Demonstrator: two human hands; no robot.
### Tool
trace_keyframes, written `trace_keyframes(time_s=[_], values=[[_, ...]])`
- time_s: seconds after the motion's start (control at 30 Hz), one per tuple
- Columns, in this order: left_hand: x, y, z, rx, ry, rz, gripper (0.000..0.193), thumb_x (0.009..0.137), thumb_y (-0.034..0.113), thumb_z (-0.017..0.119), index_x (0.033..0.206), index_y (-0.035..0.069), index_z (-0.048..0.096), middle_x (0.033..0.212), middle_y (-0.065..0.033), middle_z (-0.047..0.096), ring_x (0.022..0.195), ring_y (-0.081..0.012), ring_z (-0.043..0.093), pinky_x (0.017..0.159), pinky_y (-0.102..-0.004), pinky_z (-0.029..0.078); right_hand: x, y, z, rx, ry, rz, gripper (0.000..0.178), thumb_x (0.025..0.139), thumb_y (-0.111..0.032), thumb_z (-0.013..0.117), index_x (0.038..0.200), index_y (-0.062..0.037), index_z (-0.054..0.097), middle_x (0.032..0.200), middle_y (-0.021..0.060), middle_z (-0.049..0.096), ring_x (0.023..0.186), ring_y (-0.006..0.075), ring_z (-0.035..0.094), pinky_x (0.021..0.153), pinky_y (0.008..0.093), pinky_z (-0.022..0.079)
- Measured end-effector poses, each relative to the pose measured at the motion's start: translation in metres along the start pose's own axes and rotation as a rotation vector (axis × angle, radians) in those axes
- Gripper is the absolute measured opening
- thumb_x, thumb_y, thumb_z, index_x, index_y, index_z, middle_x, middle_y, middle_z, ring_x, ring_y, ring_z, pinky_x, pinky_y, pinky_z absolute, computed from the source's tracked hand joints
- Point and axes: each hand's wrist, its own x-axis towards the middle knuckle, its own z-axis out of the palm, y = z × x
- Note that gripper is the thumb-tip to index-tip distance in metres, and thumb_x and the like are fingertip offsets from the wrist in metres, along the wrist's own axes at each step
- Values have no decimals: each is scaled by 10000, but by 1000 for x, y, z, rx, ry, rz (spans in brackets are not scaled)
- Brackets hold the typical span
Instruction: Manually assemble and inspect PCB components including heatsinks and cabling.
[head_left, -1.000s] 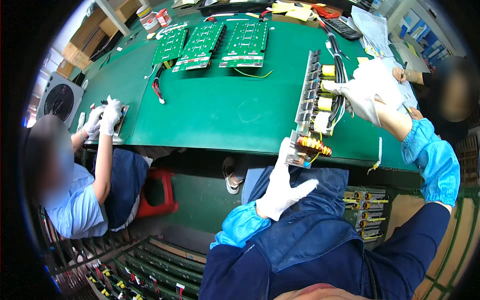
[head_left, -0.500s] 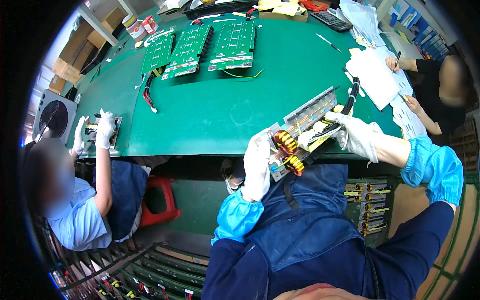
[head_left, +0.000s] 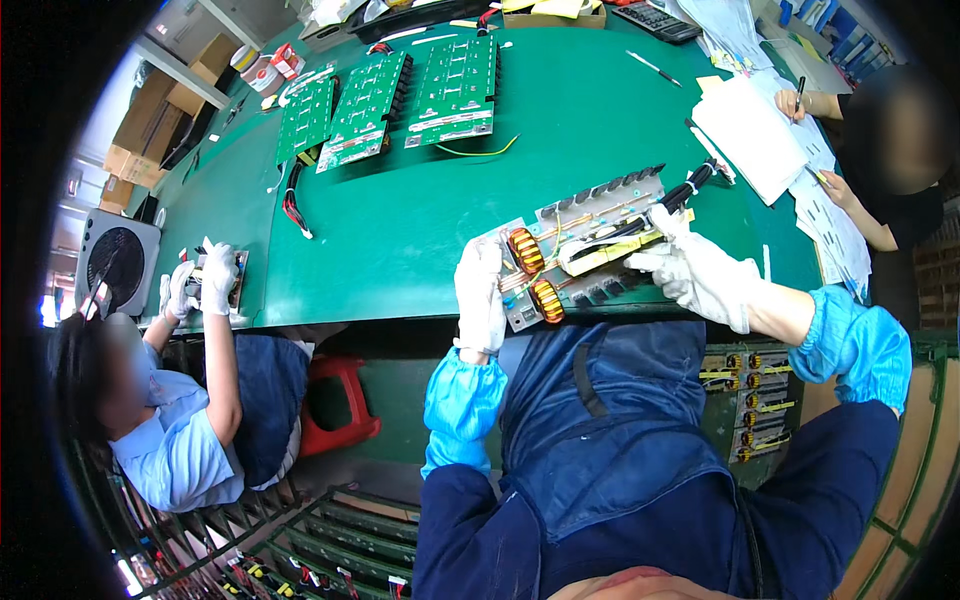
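A circuit board assembly [head_left: 600, 225] with heatsinks and yellow-taped parts lies at a slant by the bench's near edge. Two copper-wound toroid coils [head_left: 525, 250] stand at its left end. My gloved left hand [head_left: 481, 295] is closed on that end, its thumb side against the board. At the other end, my gloved right hand [head_left: 700, 270] has its fingers closed round the black cable bundle [head_left: 690, 186] where it meets the board, beside a yellow-taped strip [head_left: 612, 254]. The cable's tip, with white connectors, points away to the right.
Three green circuit boards [head_left: 455, 95] stand in a row at the back left of the green bench [head_left: 400, 250]. A co-worker [head_left: 180, 400] at left handles another board; a second person [head_left: 890, 160] writes on papers [head_left: 750, 140] at right. Similar assemblies [head_left: 755, 400] sit below the bench.
The board assembly has shifted left and been lowered to a flatter pose over the bench. Both my hands moved with it, and the cables now lie along the board.
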Motion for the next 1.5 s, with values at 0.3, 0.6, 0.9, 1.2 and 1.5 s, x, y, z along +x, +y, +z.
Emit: trace_keyframes(time_s=[0.3,0.6,0.9,1.2,1.5], values=[[33,-13,-18,468,114,126,298,972,264,589,1082,-4,658,1277,-192,597,1126,-308,587,995,-390,450,-31,-1,-33,-548,-147,-373,454,1020,-441,513,1145,-19,621,841,18,648,529,41,452,416,198,335],[56,-22,-35,999,-22,403,278,934,253,627,845,-9,650,1400,-242,530,1337,-473,413,1134,-505,314,86,-25,-34,-1518,322,-1609,247,902,-192,599,1128,-127,675,905,84,640,829,282,604,736,414,479],[35,8,-24,1029,114,378,277,923,186,664,1158,54,602,1373,-198,511,1343,-372,445,1120,-461,338,105,9,-16,-1104,685,-1929,151,791,-263,645,779,-117,681,723,64,559,681,275,544,674,444,418],[39,42,36,1434,-274,683,241,802,151,721,1026,63,700,1448,-228,477,1353,-475,410,1086,-533,369,109,-7,-9,-1393,591,-1807,174,819,-263,604,810,-93,640,750,51,559,739,249,543,729,418,426],[32,66,27,317,-123,-90,161,955,94,592,1073,9,660,1285,-118,614,1193,-182,566,1004,-340,437,118,-3,-11,-1213,562,-1737,176,843,-266,589,836,-96,634,764,70,542,775,265,541,773,423,419]])
